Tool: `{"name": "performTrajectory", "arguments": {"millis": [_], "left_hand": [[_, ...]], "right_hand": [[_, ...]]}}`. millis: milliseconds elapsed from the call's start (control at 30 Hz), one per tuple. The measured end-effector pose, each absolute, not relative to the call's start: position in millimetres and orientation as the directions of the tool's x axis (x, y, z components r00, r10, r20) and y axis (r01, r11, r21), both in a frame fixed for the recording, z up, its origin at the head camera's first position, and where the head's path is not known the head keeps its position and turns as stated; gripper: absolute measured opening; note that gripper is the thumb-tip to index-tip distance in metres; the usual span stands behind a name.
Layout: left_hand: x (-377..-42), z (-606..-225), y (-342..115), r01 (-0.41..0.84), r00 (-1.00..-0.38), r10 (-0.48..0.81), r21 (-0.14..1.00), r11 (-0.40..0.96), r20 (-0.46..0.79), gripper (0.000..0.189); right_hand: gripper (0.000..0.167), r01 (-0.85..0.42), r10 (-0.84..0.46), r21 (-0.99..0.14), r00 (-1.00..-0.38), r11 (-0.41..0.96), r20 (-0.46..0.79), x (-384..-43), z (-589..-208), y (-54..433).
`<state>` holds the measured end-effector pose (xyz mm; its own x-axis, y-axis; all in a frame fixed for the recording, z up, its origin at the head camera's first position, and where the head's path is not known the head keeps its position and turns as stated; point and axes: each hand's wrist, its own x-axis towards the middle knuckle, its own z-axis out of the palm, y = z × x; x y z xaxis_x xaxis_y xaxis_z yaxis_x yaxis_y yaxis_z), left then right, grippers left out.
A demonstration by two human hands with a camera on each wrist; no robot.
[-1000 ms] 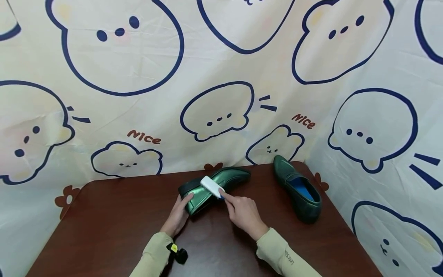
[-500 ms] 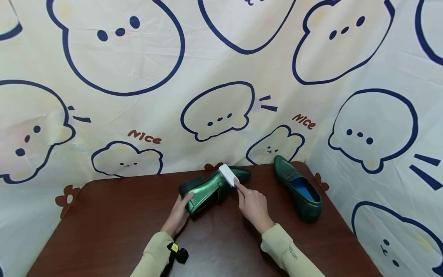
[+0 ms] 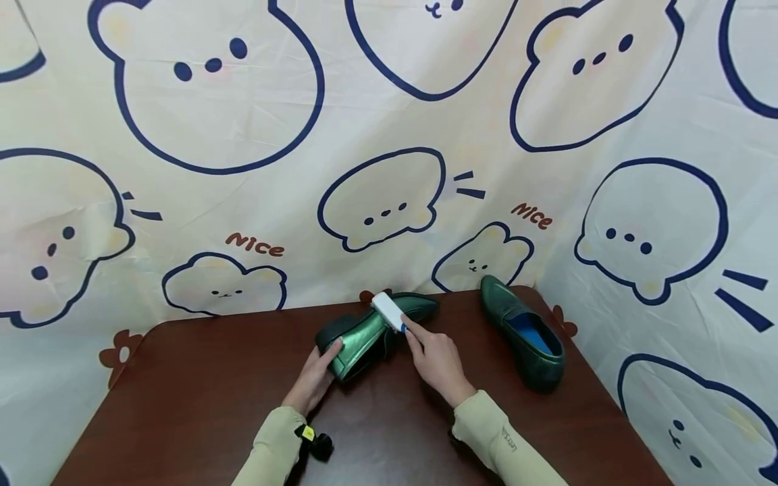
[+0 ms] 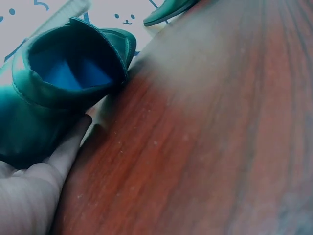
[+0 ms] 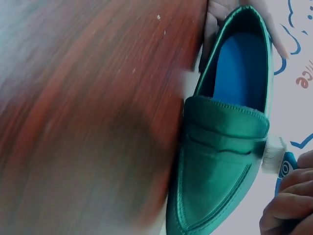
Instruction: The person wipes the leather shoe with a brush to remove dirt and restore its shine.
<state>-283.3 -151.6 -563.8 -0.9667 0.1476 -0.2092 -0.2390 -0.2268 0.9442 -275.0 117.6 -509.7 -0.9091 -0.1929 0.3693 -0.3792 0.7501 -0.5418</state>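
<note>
A shiny green loafer (image 3: 358, 342) lies tipped on its side, its dark heel toward the left and its toe pointing to the back right. My left hand (image 3: 315, 379) grips it by the heel end, thumb on the near side. In my right hand (image 3: 439, 361) is a white brush (image 3: 387, 312) with a bit of blue, its bristles against the side of the loafer. The right wrist view shows the bristles (image 5: 274, 155) touching the loafer's side and the blue insole (image 5: 238, 68) inside it. From the left wrist view, the loafer's opening (image 4: 73, 63) faces the camera.
A second green loafer (image 3: 523, 334) with a blue insole stands upright at the right of the brown table (image 3: 200, 391). A white cloth (image 3: 273, 121) with bear drawings hangs behind and beside the table. A black device (image 3: 317, 442) is strapped to the left wrist.
The brush moved along the loafer's side toward the toe, then came back partway toward the heel. My left hand keeps its grip, and the second loafer stays put.
</note>
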Motion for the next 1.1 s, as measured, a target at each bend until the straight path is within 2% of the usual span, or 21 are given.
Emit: {"name": "performTrajectory", "arguments": {"millis": [133, 333, 467, 667, 867, 1100], "left_hand": [[-283, -565, -152, -0.231, -0.969, 0.138, 0.948, -0.220, -0.204, 0.079], [-281, -565, -151, -0.220, -0.972, 0.130, 0.952, -0.211, -0.196, 0.077], [-280, -566, -151, -0.217, -0.971, 0.145, 0.954, -0.208, -0.189, 0.074], [-280, -566, -151, -0.215, -0.972, 0.132, 0.958, -0.192, -0.192, 0.072], [-282, -566, -148, -0.201, -0.974, 0.143, 0.959, -0.198, -0.175, 0.074], [-280, -567, -148, -0.201, -0.976, 0.130, 0.957, -0.210, -0.176, 0.071]], "right_hand": [[0.041, -0.400, -0.227, -0.509, -0.902, 0.762, 0.368, -275, -506, 110], [0.039, -0.369, -0.160, -0.444, -0.883, 0.817, 0.441, -282, -507, 114], [0.038, -0.289, -0.057, -0.446, -0.884, 0.847, 0.464, -288, -513, 130], [0.039, -0.149, 0.064, -0.509, -0.924, 0.848, 0.377, -297, -515, 152], [0.040, -0.233, 0.001, -0.615, -0.935, 0.753, 0.355, -294, -506, 147], [0.041, -0.382, -0.210, -0.584, -0.916, 0.716, 0.342, -282, -503, 122]]}}
